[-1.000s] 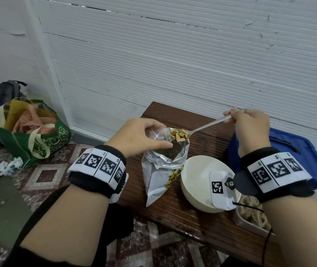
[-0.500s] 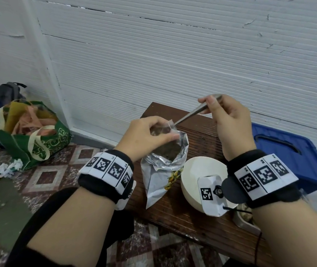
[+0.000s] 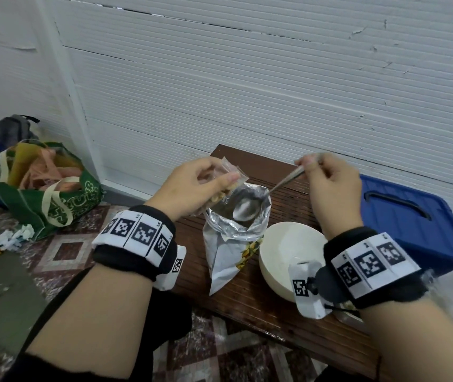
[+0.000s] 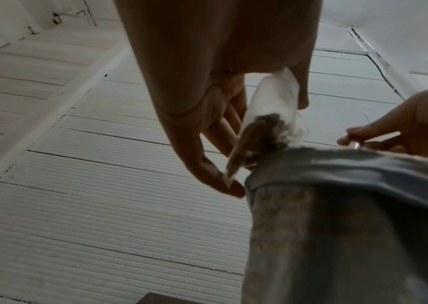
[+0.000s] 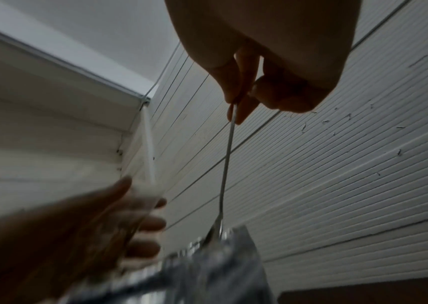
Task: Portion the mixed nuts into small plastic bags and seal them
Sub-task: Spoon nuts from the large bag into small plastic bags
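My left hand (image 3: 214, 180) pinches a small clear plastic bag (image 3: 231, 172) by its top, with a few nuts (image 3: 219, 196) in its bottom. It hangs just left of the open silver foil nut pouch (image 3: 231, 244), which stands on the wooden table (image 3: 261, 299). My right hand (image 3: 306, 164) pinches the handle of a metal spoon (image 3: 246, 209), whose empty bowl lies in the pouch's mouth. The left wrist view shows the small bag (image 4: 272, 111) against the foil pouch (image 4: 350, 205). The right wrist view shows the spoon handle (image 5: 229, 144) running down into the foil pouch (image 5: 220, 257).
An empty white bowl (image 3: 288, 252) stands right of the pouch. A blue plastic lid (image 3: 412, 221) lies at the table's right end, and a metal tray (image 3: 348, 317) shows under my right wrist. On the floor to the left are a green bag (image 3: 54, 205) and a backpack (image 3: 10, 130).
The spoon tipped its nuts into the small bag, then dropped empty into the foil pouch's mouth. My left hand has drawn the small bag slightly up and to the left.
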A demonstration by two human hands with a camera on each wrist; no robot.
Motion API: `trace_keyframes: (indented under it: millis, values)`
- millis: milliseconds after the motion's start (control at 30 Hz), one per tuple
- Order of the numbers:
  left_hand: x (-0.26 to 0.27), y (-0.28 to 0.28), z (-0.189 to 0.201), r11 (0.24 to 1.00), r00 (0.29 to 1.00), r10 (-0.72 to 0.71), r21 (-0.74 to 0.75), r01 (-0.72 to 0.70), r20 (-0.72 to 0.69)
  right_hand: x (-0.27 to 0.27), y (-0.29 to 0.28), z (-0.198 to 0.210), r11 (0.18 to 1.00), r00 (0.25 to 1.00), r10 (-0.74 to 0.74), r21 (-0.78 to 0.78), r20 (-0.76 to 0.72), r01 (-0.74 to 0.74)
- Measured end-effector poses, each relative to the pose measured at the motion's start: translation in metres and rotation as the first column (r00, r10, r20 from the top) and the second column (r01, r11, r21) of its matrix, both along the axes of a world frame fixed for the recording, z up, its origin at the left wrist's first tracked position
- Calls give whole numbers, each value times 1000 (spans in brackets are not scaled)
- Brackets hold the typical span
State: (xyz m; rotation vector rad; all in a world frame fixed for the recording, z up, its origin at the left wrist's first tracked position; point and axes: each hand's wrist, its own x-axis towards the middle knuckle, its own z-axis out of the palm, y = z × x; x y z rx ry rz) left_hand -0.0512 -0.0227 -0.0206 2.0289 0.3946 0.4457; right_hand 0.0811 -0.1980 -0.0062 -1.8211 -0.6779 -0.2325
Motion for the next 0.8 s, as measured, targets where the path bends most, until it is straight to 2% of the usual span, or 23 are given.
trace_keyframes:
  millis: [133,233,333,500,667,800]
  values:
    - [1,-1,-2,1000,999,-14,1,14,-38,-19,7,-24,937,972,193,-319,133,-142]
    - [1,1,-4,1000,1000,-7,4,8,-30,-27,13,-41,883,938,299,-424,176,-202]
    - [2,1,-6,1000,1000,1,-11,-1,-26,-30,15,-44,890,950,303,-382,82,-251]
    - [3,4,-8,1000,1000,2,-19,-3,-31,-29,15,-41,945,966,213,-221,-144,-241]
    - [2,2,-5,1000,999,-24,-19,23,-29,-19,12,-39,994,976,46,-85,-215,-66]
    - [1,1,-2,1000,999,-25,-4,25,-26,-6,8,-32,997,963,-73,-24,-261,69]
